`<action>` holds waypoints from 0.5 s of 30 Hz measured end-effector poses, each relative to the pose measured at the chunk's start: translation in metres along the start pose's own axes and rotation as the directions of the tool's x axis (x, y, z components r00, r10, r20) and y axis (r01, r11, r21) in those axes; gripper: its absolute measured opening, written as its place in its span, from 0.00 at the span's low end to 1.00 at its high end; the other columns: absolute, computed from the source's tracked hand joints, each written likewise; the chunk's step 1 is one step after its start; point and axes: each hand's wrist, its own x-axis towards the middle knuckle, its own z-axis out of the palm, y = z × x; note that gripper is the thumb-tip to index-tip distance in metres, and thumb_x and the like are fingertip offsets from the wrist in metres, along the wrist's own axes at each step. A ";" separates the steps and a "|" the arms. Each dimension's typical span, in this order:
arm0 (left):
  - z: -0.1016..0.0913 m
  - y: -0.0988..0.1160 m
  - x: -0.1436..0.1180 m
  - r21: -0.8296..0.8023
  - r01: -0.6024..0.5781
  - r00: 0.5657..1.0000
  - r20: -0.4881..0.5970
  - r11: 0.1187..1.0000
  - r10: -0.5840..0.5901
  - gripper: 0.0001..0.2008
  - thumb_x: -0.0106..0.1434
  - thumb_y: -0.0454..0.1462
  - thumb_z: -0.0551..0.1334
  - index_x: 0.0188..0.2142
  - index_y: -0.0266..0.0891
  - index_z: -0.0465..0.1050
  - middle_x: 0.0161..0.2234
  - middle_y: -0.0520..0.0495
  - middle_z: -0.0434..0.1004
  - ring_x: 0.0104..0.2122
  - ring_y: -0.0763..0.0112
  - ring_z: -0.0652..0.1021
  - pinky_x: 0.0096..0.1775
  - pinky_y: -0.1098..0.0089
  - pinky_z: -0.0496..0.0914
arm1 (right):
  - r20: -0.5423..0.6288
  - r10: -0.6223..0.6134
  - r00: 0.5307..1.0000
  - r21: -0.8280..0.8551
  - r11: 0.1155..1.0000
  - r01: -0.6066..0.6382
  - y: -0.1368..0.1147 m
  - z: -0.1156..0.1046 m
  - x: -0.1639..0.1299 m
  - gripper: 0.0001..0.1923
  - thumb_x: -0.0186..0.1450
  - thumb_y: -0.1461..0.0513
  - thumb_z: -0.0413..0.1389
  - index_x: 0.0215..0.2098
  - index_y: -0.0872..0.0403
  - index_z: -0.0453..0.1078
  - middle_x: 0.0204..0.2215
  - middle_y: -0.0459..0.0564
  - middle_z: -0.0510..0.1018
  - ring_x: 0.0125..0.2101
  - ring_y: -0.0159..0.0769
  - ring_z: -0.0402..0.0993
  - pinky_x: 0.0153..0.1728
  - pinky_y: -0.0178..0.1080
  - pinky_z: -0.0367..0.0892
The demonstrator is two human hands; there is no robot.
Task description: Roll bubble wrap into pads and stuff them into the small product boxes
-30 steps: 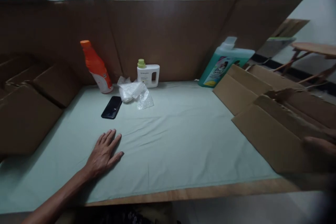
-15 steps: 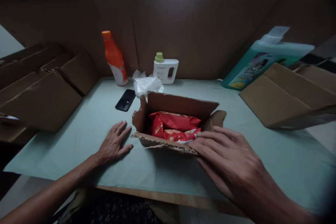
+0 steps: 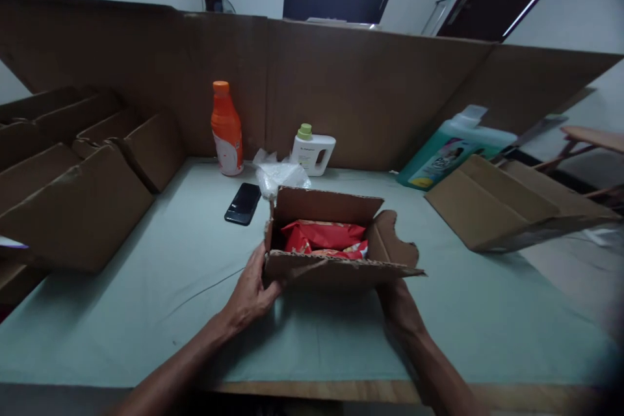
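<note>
Currently both hands, left hand (image 3: 251, 292) and right hand (image 3: 400, 304), clasp the open cardboard box (image 3: 336, 260) by its near corners; a phone (image 3: 242, 203) and bubble wrap (image 3: 281, 177) lie beyond the fingers. Half a second earlier, the left lay flat beside the box.

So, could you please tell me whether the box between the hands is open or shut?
Open: the box has its flaps up, and red packets show inside.

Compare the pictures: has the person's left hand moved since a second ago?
Yes. The left hand has gone from lying flat on the cloth, below the phone, rightward to grip the open cardboard box's left end.
</note>
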 end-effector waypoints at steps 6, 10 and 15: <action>-0.026 -0.013 -0.004 0.105 0.057 0.996 -0.068 0.993 -0.050 0.27 0.62 0.46 0.62 0.58 0.37 0.66 0.50 0.37 0.76 0.47 0.54 0.78 0.46 0.55 0.76 | 0.048 0.016 0.999 0.067 0.998 -0.019 -0.021 0.021 0.008 0.29 0.63 0.41 0.54 0.45 0.54 0.79 0.45 0.56 0.83 0.46 0.49 0.76 0.49 0.47 0.71; -0.059 -0.035 -0.041 0.245 0.096 0.988 -0.142 0.965 -0.062 0.31 0.65 0.49 0.61 0.64 0.41 0.61 0.61 0.37 0.71 0.55 0.51 0.77 0.53 0.52 0.74 | 0.029 0.073 0.997 -0.061 0.996 -0.071 -0.038 -0.019 -0.024 0.26 0.62 0.41 0.57 0.40 0.54 0.80 0.36 0.55 0.83 0.37 0.44 0.77 0.43 0.44 0.72; -0.097 -0.048 -0.089 0.452 0.103 0.980 -0.198 0.886 -0.013 0.21 0.66 0.52 0.60 0.56 0.51 0.70 0.55 0.46 0.76 0.53 0.51 0.78 0.37 0.59 0.80 | 0.603 0.164 0.781 -0.062 0.985 -0.159 -0.037 -0.077 -0.139 0.28 0.64 0.39 0.54 0.31 0.51 0.81 0.28 0.55 0.82 0.30 0.41 0.77 0.33 0.40 0.71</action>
